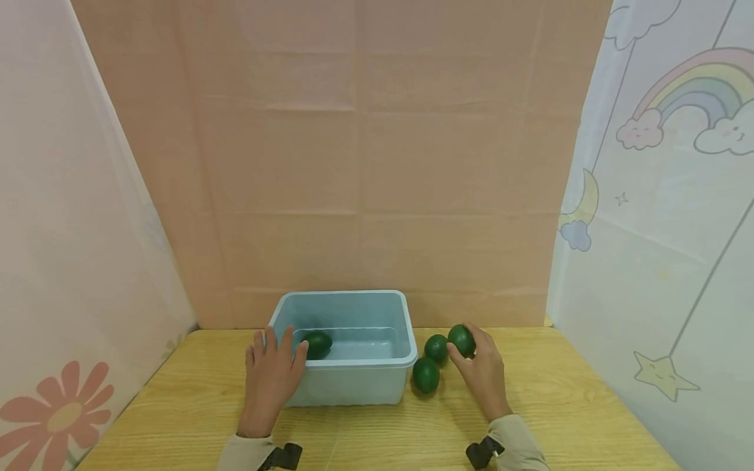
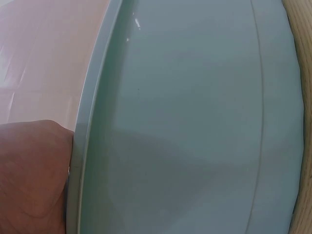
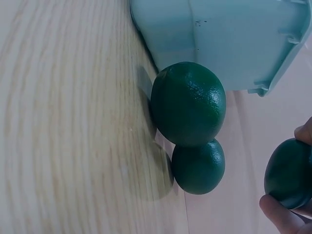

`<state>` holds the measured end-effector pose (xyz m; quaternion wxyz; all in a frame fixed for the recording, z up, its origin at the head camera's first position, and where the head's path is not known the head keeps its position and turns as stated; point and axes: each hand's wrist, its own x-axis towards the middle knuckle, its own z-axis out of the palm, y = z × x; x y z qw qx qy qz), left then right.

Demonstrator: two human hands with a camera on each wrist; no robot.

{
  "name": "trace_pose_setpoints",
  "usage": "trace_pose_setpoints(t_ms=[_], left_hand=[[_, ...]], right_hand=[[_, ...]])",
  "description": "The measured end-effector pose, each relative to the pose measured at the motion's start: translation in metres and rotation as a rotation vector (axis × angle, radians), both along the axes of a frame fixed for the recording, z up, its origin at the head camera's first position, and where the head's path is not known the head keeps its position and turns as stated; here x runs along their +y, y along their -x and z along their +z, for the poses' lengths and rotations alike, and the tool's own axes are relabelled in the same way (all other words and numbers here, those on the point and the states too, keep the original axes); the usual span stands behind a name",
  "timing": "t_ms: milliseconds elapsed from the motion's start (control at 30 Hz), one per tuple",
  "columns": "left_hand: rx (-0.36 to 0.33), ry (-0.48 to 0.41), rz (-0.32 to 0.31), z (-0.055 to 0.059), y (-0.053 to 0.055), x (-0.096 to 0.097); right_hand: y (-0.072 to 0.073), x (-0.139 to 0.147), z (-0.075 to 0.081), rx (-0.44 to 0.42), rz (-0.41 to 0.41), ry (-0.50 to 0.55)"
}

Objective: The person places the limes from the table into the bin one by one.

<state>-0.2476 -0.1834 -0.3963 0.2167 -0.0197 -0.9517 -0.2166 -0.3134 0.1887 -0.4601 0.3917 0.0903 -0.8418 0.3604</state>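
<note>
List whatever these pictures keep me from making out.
- Head view: the near floor of the tub, hidden by its front wall.
- Head view: part of the inner fruit, behind the left hand and that wall.
- Left wrist view: the rest of that hand, cut off by the edge.
- Right wrist view: part of the held fruit, cut off by the right edge.

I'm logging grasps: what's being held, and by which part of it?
The right hand pinches a green fruit by its opposite sides. The left hand appears only to rest on the bin rim.
</note>
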Motion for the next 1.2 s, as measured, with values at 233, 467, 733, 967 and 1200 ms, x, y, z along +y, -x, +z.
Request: trace_pose_setpoints(t_ms=[233,467,733,967,1200], left_hand=[[0.022,0.001,-0.009,0.0005,0.0004,0.0001],[0.028,-0.001,-0.007,0.0007,0.0009,0.0009],[0.021,-0.001,-0.004,0.0,0.0003,0.0008],[0.016,-0.005,-0.009,-0.0014,0.0004,-0.0002],[0.003,-0.007,-0.008,-0.0013,-0.0004,-0.0005]], right_hand=[[-0.0009,-0.0007,0.0022,0.018,0.006,0.004],[-0.0012,-0.0012,0.0021,0.037,0.003,0.0],[-0.0016,-0.0018,0.0037,0.037,0.009,0.008],[-0.0023,-0.002,0.0041,0.046,0.02,0.015],[-0.002,-0.0023,0.0042,0.049,0.027,0.024]])
